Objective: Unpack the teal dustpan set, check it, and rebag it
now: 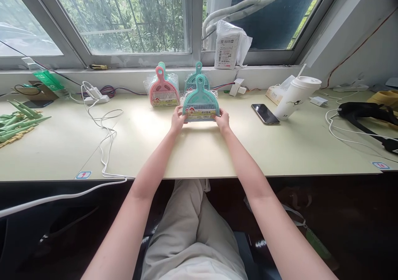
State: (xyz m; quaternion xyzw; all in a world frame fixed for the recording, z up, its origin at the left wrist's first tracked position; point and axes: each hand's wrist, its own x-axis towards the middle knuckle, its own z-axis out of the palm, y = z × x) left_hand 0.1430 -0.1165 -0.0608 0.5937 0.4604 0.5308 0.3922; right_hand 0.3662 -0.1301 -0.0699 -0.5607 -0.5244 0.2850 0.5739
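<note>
Between my two hands is a wrapped mint-green dustpan and brush set [201, 100], upright with its handle loop at the top. My left hand [178, 119] grips its lower left edge, and my right hand [222, 119] grips the lower right one. Just behind it another green dustpan set [198, 78] leans toward the wall, partly covered by the held one. To the left a pink dustpan set [161, 90] stands in clear wrapping, with green ones showing behind it.
On the pale table [199, 160], a phone [265, 114] and a white cup with a straw [297, 97] stand right. White cables [107, 135] and a power strip [97, 99] lie left, near green leaf-like pieces [20, 120]. A black strap [367, 113] rests far right. Windows line the back.
</note>
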